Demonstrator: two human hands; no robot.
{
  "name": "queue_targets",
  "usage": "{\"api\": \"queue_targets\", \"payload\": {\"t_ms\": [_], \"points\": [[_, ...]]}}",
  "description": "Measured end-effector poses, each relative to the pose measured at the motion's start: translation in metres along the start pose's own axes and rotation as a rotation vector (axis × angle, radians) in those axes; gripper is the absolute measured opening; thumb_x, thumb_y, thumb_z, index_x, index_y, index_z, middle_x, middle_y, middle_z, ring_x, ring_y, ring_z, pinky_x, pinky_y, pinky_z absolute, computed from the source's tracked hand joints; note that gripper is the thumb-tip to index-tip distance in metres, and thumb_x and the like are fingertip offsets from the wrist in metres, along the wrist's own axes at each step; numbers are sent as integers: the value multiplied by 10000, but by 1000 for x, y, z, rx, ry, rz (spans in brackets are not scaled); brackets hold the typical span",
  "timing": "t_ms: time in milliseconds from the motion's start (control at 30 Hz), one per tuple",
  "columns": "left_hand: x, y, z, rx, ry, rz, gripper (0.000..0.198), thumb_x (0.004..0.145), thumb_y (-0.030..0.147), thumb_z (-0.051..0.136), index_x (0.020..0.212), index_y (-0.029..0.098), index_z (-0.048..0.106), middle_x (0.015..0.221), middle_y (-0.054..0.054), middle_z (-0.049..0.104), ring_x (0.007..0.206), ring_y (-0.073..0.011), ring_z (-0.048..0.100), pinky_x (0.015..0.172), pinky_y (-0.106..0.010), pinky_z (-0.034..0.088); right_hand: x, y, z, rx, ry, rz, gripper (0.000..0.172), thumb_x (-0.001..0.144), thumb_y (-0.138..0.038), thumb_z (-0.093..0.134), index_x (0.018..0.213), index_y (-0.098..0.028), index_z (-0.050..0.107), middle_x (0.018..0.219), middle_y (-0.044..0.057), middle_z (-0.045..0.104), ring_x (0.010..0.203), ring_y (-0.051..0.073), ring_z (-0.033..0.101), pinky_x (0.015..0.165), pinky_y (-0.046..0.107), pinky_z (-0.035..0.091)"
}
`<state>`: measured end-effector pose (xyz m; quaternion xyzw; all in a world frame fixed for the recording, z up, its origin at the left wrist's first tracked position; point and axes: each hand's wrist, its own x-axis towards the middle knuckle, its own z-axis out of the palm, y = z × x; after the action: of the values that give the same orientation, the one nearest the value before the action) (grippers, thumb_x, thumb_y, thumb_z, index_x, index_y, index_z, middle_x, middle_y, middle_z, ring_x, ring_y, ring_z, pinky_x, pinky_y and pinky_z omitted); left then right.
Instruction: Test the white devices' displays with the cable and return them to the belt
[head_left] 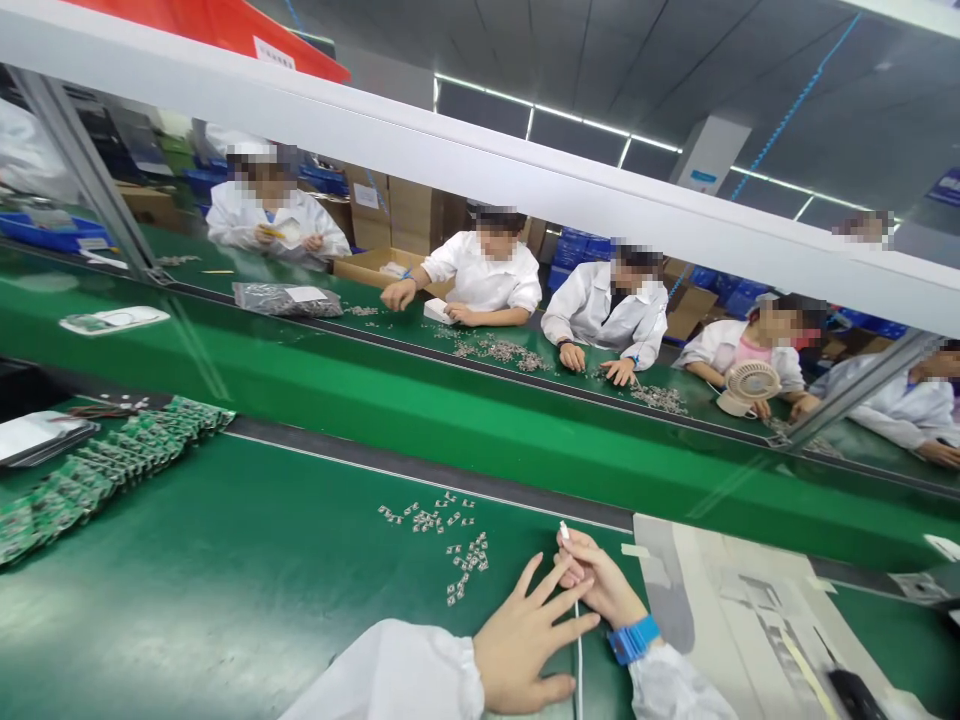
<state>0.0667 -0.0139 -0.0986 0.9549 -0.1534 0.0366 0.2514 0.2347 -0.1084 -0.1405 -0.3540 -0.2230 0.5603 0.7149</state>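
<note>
White cable (579, 662), pinched in right hand (602, 583)

Tabletop (300, 560) smooth, softly glossy. Cable (579, 660) smooth, plastic-looking. Small parts (469, 562) shiny, metallic. Sleeve (405, 672) matt cloth, lightly creased. Wristband (634, 640) matt, fabric-like. Bag (274, 302) glossy, crinkled plastic. Box (356, 268) matt cardboard.

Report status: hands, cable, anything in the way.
Right hand pinching white cable near its end. Left hand open, partly covering the cable from view. Small metal parts scattered on green bench, clear of both hands.
</note>
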Motion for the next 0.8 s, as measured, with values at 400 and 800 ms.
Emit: {"api": "queue_targets", "payload": {"t_ms": [400, 800], "points": [[0, -7, 7, 81, 25, 36, 740, 814, 401, 624, 1470, 282, 301, 1568, -42, 195, 1440, -368, 79, 1105, -687, 112, 1, -2, 1, -52, 7, 5, 146, 929, -265, 581, 916, -123, 612, 771, -19, 619, 564, 77, 574, 516, 215, 502], [-1, -8, 11, 157, 85, 61, 693, 839, 422, 604, 1459, 292, 325, 1574, -16, 174, 1431, -371, 136, 1102, -681, 153, 1, -5, 7, -112, 46, 7, 152, 925, -273, 585, 952, -126, 614, 833, 0, 634, 627, 97, 602, 564, 243, 525]]}}
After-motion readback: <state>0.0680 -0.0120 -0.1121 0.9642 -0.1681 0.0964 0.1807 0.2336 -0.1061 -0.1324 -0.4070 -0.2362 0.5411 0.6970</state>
